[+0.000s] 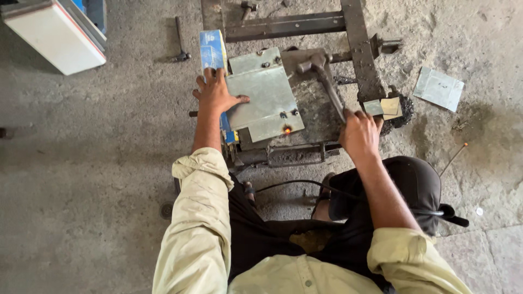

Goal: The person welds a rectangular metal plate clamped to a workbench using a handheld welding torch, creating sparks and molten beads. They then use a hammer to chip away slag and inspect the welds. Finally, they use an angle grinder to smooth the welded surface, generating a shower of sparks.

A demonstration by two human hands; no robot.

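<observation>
Galvanised steel sheet (267, 98), one piece, lies flat under the left hand (216, 92), fingers spread open and pressing its edge. The right hand (359, 133) grips one hammer (322, 76) above it; two small plates (383, 106) sit just right.

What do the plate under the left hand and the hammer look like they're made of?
Plate: looks like galvanised sheet steel, pale grey with a dull sheen and a glowing orange spot at its near edge. Hammer in the right hand: dark metal head and handle, apparently steel, rough and sooty.

Soft even daylight, faint shadows, sharp focus, slight wide-angle stretch at edges.
</observation>
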